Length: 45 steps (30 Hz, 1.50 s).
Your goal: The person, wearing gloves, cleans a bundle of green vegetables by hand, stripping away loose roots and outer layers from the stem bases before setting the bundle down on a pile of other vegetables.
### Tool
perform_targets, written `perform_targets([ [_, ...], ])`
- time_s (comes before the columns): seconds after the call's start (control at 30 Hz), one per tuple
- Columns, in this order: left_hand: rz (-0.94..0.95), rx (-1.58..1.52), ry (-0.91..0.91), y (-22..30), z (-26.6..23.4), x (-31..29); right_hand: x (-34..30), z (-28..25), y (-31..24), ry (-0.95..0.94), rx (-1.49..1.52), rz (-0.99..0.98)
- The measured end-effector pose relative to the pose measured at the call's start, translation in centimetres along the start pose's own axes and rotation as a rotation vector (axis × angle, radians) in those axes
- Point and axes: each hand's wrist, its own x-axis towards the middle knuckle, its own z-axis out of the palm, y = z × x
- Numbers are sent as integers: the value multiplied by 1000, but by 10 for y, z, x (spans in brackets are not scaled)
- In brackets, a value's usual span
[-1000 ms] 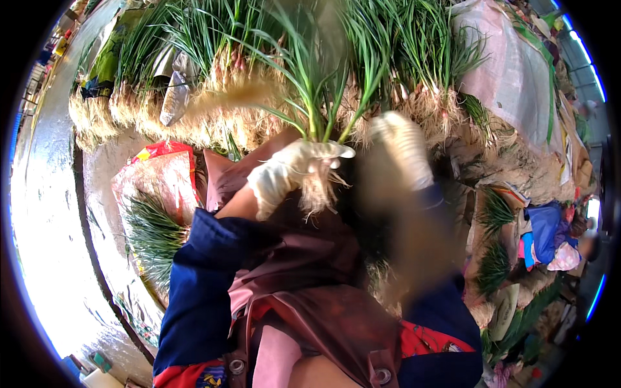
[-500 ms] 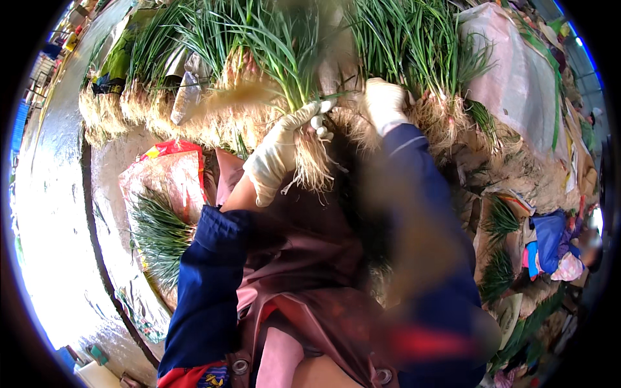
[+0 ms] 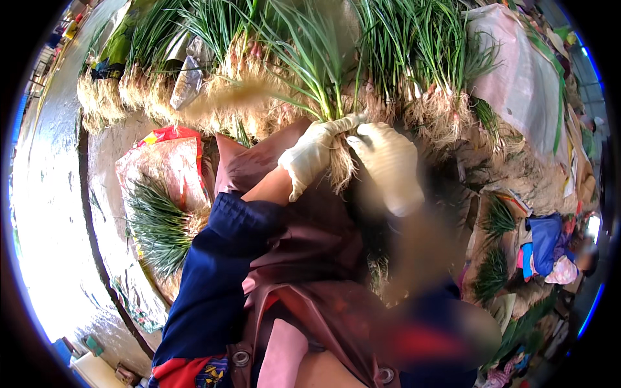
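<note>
My left hand, in a cream glove, is closed around a small bunch of green onions just above the roots. The leaves point away from me, and pale stringy roots hang below the fist. My right hand, gloved alike, is drawn in against the right side of this bunch. Its fingers are bent in and closed by the left fingertips; what they pinch, if anything, is hidden. Beyond both hands, a long row of green onions lies with roots toward me.
A plastic sack and a green onion pile lie at my left. On the right are a pale sheet, more green onions and a person in blue. A brown apron covers my lap.
My right hand has come back from the row toward me, to the held bunch. My left hand, still gripping the green onions, has shifted right and slightly nearer.
</note>
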Motion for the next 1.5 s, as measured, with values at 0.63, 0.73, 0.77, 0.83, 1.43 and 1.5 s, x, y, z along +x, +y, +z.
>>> perform_targets([
  [0.63, 108, -105, -21, 16, -13, -55, 53, 2, 58, -457, -304, 852],
  [0.73, 99, -72, 79, 11, -7, -44, 34, 36, 96, -366, -277, 468],
  [0.77, 104, -88, 99, 7, -9, -39, 30, 41, 101, -362, -290, 480],
  [0.83, 124, -3, 150, 12, -10, -39, 36, 23, 79, -340, -266, 524],
  [1.43, 27, -408, -113, 7, -16, -38, 8, 14, 34, -320, 1351, 686],
  [1.5, -54, -511, -172, 0, -7, -31, 12, 30, 42, -354, 1695, 732],
])
